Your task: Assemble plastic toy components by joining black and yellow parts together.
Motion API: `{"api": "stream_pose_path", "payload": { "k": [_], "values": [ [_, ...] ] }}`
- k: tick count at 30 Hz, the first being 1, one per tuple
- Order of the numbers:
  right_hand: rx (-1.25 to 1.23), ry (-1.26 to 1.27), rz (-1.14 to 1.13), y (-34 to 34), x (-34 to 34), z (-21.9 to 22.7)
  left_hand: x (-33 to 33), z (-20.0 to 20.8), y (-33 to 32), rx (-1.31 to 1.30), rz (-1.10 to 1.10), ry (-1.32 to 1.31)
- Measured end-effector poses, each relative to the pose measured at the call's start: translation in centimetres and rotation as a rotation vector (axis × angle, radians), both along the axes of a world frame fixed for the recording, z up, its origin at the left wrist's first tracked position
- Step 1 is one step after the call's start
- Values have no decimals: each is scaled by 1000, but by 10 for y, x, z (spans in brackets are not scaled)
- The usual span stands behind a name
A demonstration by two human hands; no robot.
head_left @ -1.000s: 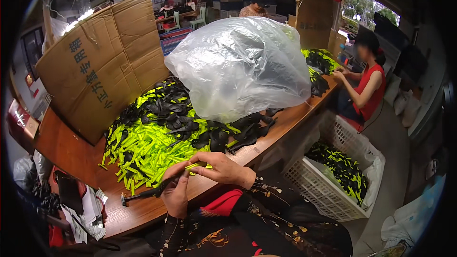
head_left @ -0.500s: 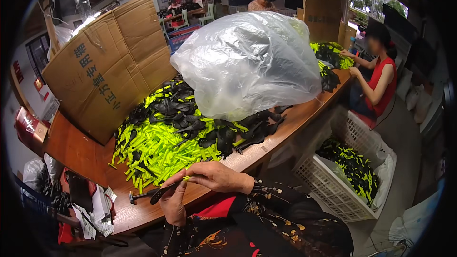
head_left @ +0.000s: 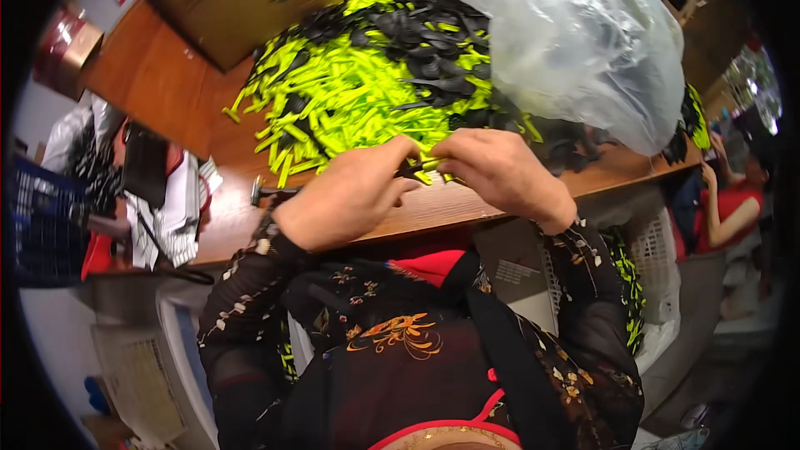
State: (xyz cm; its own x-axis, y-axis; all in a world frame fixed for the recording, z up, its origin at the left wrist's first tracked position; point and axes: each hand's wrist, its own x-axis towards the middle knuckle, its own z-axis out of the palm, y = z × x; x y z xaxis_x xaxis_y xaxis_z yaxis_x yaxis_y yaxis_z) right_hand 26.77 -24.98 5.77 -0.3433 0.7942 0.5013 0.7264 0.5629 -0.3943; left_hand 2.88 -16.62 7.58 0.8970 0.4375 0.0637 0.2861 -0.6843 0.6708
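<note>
My left hand [head_left: 350,187] and my right hand [head_left: 504,173] meet over the near edge of the pile, both with closed fingers. Between the fingertips is a short yellow-green strip [head_left: 430,165], pinched by my right hand. Beside my left fingers shows part of a dark piece [head_left: 409,171], mostly hidden by that hand. Just beyond lies a heap of loose yellow-green strips [head_left: 358,104], mixed with black spoon-shaped pieces [head_left: 437,62]. A small hammer-like tool [head_left: 258,192] rests on the table, partly covered by my left forearm.
A large clear plastic bag [head_left: 583,58] stands on the wooden table [head_left: 158,87] at right. Behind the heap is a cardboard sheet [head_left: 233,0]. Papers [head_left: 179,217] lie at left. Below right stands a white crate [head_left: 654,271]; a person in red [head_left: 733,217] sits beyond.
My view has tilted down and turned. My hands have moved to the heap's near edge, my left hand now palm-down; the dark piece it held is more hidden.
</note>
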Motion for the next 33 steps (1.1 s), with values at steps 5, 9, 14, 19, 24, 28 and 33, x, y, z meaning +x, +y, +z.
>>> {"api": "stream_pose_path", "payload": {
  "k": [5, 9, 14, 19, 24, 28, 33],
  "values": [
    [-21, -87, 31, 14, -17, 5, -11, -20, -2, -208, 130, -146],
    [-26, -174, 60, 18, -25, 7, -20, -27, -9, -250, 165, -143],
    [-72, -158, 77, 23, -26, 0, -25, -34, -4, -410, 145, -163],
    [-99, 110, 41, 24, -35, 1, -28, -40, -9, -569, 197, -224],
    [-161, 259, 24, 29, -40, -12, -27, -54, -22, -768, 285, -369],
    [-73, 240, -57, 31, -54, -14, -29, -64, -22, -781, 330, -426],
    [-5, 202, -119, 27, -64, -17, -30, -67, -24, -757, 330, -446]
  ]
}}
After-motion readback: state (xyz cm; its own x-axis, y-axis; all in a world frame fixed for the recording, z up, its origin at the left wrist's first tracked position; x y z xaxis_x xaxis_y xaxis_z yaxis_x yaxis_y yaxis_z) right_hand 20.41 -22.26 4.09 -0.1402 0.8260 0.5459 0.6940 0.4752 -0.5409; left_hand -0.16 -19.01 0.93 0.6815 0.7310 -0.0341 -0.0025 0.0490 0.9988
